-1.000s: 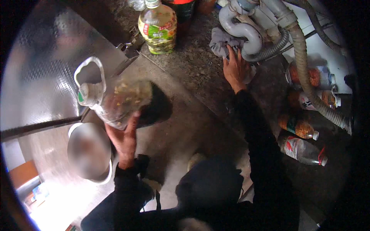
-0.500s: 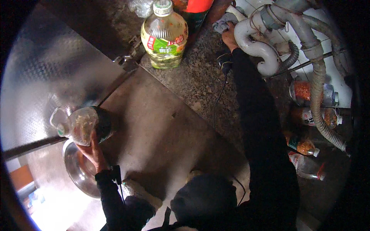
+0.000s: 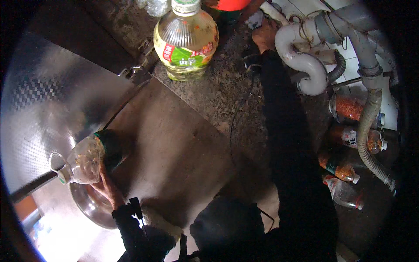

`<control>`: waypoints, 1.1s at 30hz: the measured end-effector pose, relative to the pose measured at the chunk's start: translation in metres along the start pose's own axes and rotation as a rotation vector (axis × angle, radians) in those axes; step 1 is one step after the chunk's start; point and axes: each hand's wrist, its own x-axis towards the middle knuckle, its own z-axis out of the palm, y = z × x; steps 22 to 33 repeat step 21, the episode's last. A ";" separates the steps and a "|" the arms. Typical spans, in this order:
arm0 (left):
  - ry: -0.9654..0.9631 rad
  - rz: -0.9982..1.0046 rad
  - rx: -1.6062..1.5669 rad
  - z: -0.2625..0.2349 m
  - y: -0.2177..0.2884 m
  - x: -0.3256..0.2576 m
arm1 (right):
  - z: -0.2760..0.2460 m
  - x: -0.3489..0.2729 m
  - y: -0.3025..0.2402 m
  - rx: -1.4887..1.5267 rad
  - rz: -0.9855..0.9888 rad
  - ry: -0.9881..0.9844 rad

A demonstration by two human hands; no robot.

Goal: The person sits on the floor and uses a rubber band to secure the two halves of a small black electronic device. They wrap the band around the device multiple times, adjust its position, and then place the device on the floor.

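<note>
My left hand point(image 3: 109, 187) grips a large clear plastic bottle point(image 3: 85, 163) from beneath. The bottle tilts toward the left, its capped end lower left and its green-labelled base upper right; yellowish bits show inside. Far off at the upper right, my right hand point(image 3: 265, 35) curls beside a crumpled grey object point(image 3: 254, 19) next to the white drain pipe. Its fingertips are partly hidden, so what they hold is unclear. Between the hands, an oil jug point(image 3: 185, 48) with a green and red label stands on the dark stone surface.
A metal basin point(image 3: 89, 207) sits on the floor below the left bottle. White drain pipes point(image 3: 305, 65) and a ribbed hose point(image 3: 366, 142) hang at the right. Several bottles lie there, including a clear one point(image 3: 345, 192). A metal door point(image 3: 56, 96) stands open at left.
My left hand and its bottle have shifted slightly down, and the capped end has tipped lower. The jug and pipes appear shifted in the view. My right hand stays beside the pipe.
</note>
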 end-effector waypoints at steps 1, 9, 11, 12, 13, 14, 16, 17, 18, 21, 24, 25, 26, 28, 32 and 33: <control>0.038 0.066 -0.011 0.004 -0.003 -0.007 | -0.013 -0.005 -0.010 0.094 0.070 -0.059; 0.040 -0.075 -0.245 0.017 -0.008 -0.040 | -0.116 -0.028 -0.089 0.536 0.600 -0.239; 0.214 -0.184 -0.084 0.017 0.002 -0.060 | -0.105 -0.018 -0.084 0.546 0.490 -0.249; 0.313 -0.307 -0.006 0.018 0.012 -0.073 | -0.100 -0.013 -0.081 0.552 0.435 -0.253; 0.191 -0.221 -0.014 0.028 0.022 -0.081 | -0.096 -0.013 -0.082 0.488 0.355 -0.251; 0.091 -0.165 -0.061 0.043 0.035 -0.090 | -0.093 -0.013 -0.083 0.421 0.273 -0.250; -0.104 -0.041 -0.196 0.089 0.068 -0.106 | -0.100 -0.018 -0.086 0.388 0.198 -0.288; -0.158 0.049 -0.191 0.118 0.085 -0.098 | -0.112 -0.028 -0.088 0.420 0.199 -0.325; -0.226 0.195 -0.161 0.149 0.103 -0.084 | -0.126 -0.040 -0.090 0.446 0.221 -0.398; -0.210 0.347 -0.120 0.231 0.167 -0.039 | -0.170 -0.064 -0.097 0.360 0.144 -0.533; -0.210 0.347 -0.120 0.231 0.167 -0.039 | -0.170 -0.064 -0.097 0.360 0.144 -0.533; -0.210 0.347 -0.120 0.231 0.167 -0.039 | -0.170 -0.064 -0.097 0.360 0.144 -0.533; -0.210 0.347 -0.120 0.231 0.167 -0.039 | -0.170 -0.064 -0.097 0.360 0.144 -0.533; -0.210 0.347 -0.120 0.231 0.167 -0.039 | -0.170 -0.064 -0.097 0.360 0.144 -0.533; -0.210 0.347 -0.120 0.231 0.167 -0.039 | -0.170 -0.064 -0.097 0.360 0.144 -0.533; -0.210 0.347 -0.120 0.231 0.167 -0.039 | -0.170 -0.064 -0.097 0.360 0.144 -0.533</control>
